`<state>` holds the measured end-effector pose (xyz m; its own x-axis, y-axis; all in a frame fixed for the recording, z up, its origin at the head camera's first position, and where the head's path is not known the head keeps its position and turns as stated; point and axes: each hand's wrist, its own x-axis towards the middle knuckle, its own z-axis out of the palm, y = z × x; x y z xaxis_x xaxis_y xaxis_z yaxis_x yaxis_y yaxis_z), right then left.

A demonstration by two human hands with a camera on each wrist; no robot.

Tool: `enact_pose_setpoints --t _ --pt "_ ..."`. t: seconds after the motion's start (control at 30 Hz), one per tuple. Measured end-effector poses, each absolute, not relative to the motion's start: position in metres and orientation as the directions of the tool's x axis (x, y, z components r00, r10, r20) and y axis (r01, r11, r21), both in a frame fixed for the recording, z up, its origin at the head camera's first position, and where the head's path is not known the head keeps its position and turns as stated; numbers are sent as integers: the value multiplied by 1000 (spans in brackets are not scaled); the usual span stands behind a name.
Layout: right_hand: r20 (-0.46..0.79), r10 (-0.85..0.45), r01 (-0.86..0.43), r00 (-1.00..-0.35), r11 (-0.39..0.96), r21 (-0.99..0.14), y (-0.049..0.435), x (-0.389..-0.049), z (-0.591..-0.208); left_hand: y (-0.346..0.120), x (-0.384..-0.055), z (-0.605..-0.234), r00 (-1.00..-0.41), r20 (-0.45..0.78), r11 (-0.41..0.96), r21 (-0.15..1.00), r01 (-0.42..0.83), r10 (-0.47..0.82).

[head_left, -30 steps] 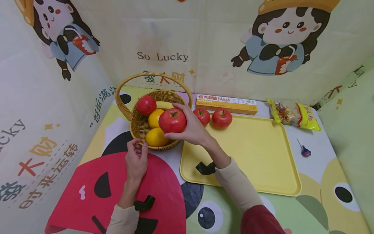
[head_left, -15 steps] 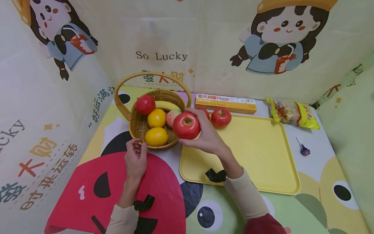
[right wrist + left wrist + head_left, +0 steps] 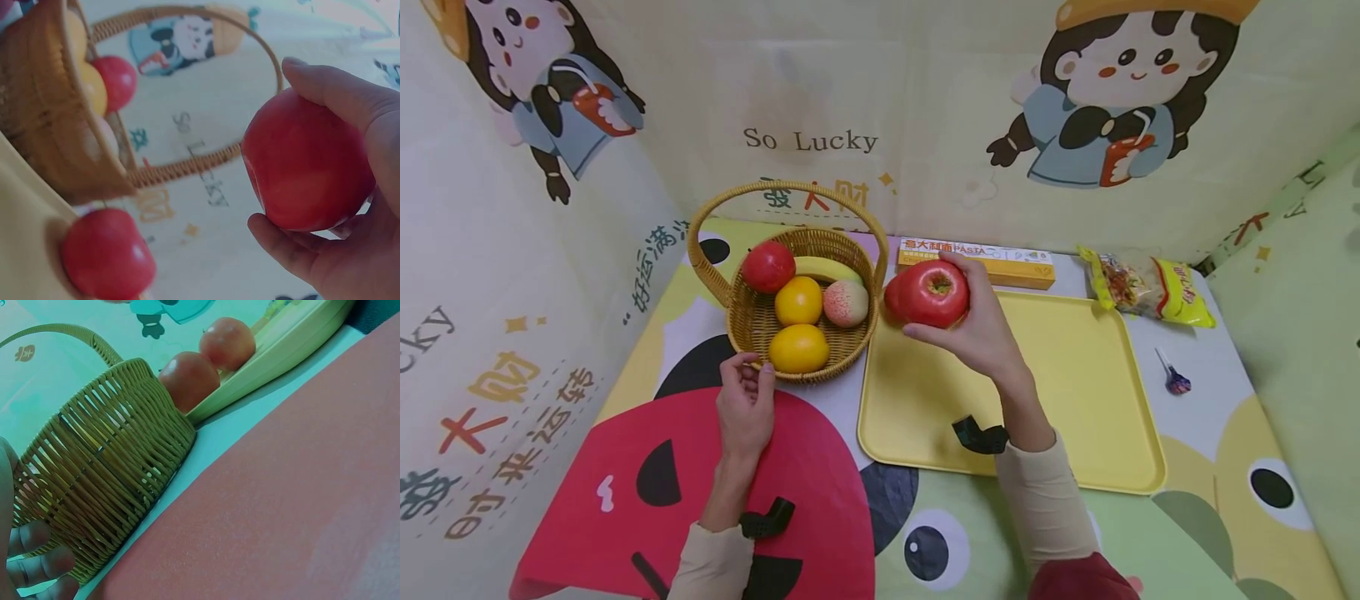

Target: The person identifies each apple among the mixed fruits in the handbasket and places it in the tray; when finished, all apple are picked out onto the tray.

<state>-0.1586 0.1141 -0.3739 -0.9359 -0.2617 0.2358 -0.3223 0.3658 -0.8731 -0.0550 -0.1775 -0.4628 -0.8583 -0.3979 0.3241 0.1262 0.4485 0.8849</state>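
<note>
My right hand (image 3: pixel 977 325) holds a red apple (image 3: pixel 943 293) above the back left of the yellow tray (image 3: pixel 1000 408), fingers and thumb around its sides. In the right wrist view the same apple (image 3: pixel 306 162) sits between thumb and fingers. Another red apple (image 3: pixel 899 302) shows partly behind it; the left wrist view has two apples (image 3: pixel 189 381) at the tray's corner. My left hand (image 3: pixel 747 408) grips the near rim of the wicker basket (image 3: pixel 842 364), its lower fingers curled. Inside lie a red apple (image 3: pixel 768 267), a banana (image 3: pixel 827 268), two yellow-orange fruits (image 3: pixel 799 348) and a pinkish peach-like fruit (image 3: pixel 846 303).
A pasta box (image 3: pixel 1000 262) lies along the back wall behind the tray. To the right are a yellow snack packet (image 3: pixel 1150 287) and a lollipop (image 3: pixel 1176 382). The basket's tall handle (image 3: pixel 790 185) arches over it. Printed cloth walls stand at the back and sides.
My right hand has carried the held apple rightward from over the basket to over the tray, uncovering the peach-like fruit and banana. My left hand stays at the basket's rim.
</note>
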Motion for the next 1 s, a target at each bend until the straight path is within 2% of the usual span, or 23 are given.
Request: enact_pose_setpoints --t 0.17,0.33,0.63,0.8,1.0 --pt "220 -181 -274 -959 368 -889 132 -165 -373 -177 -55 -464 -858 317 449 886 115 -404" --pt "217 -103 -240 -971 388 -890 148 -172 -373 -184 -60 -483 -856 299 458 885 84 -422" --pt "158 58 -112 -986 476 -872 172 -183 -378 -193 -66 -503 -858 304 472 878 83 -414" --pt "128 136 -43 -982 505 -862 188 -188 -386 -189 -65 -497 -856 292 467 881 68 -426" --pt "120 154 -22 -981 527 -850 205 -195 -396 -179 -58 -472 -859 288 445 892 80 -424"
